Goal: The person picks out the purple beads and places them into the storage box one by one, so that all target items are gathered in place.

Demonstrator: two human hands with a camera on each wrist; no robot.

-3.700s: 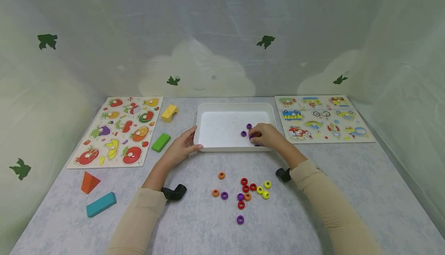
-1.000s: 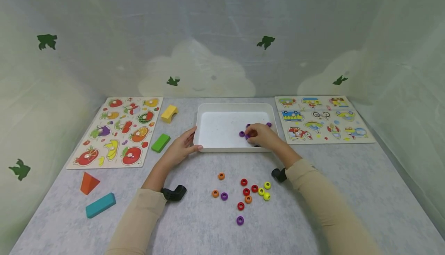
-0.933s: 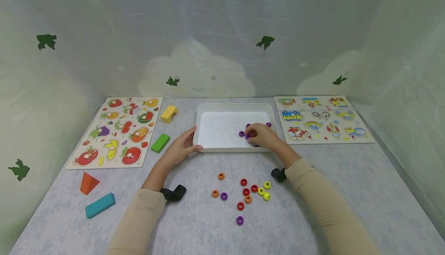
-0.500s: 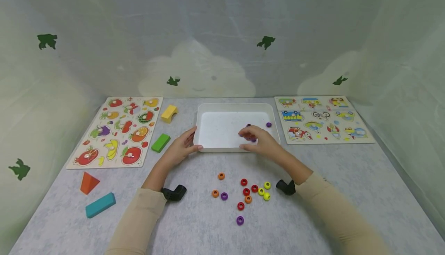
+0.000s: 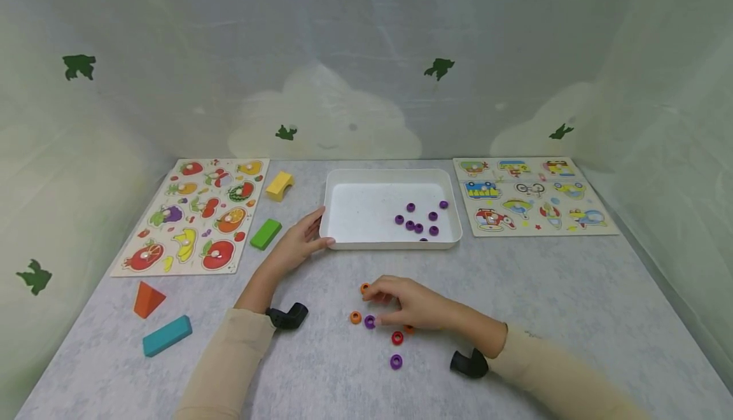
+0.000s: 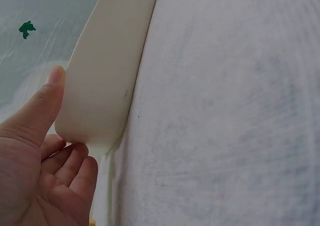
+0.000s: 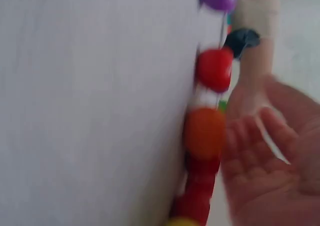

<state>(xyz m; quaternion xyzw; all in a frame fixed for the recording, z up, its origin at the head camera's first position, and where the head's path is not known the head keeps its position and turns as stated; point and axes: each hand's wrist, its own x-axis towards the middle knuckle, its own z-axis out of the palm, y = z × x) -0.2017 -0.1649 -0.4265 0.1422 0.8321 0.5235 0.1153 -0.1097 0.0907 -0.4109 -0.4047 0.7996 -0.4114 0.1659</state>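
Observation:
My left hand (image 5: 294,247) holds the front left corner of the white tray (image 5: 389,246). In the left wrist view the thumb lies against the tray wall (image 6: 102,70) and the fingers bend at its corner. Several purple beads (image 5: 433,231) lie in the tray's right half. My right hand (image 5: 420,305) is low over the loose beads, thumb and fingers apart. Its thumb tip is at a purple bead (image 5: 369,322), with an orange bead (image 5: 364,288) by the fingertips. Red and yellow beads are mostly hidden under this hand; the right wrist view is blurred.
A fruit puzzle board (image 5: 195,216) lies left, a vehicle puzzle board (image 5: 532,197) right. Yellow (image 5: 279,186), green (image 5: 266,234), orange (image 5: 148,300) and teal blocks (image 5: 167,336) are on the left. Another purple bead (image 5: 396,361) lies toward the front.
My right hand let go of a purple bead in the tray, then withdrew toward me over the loose beads and opened. My left hand has stayed at the tray corner.

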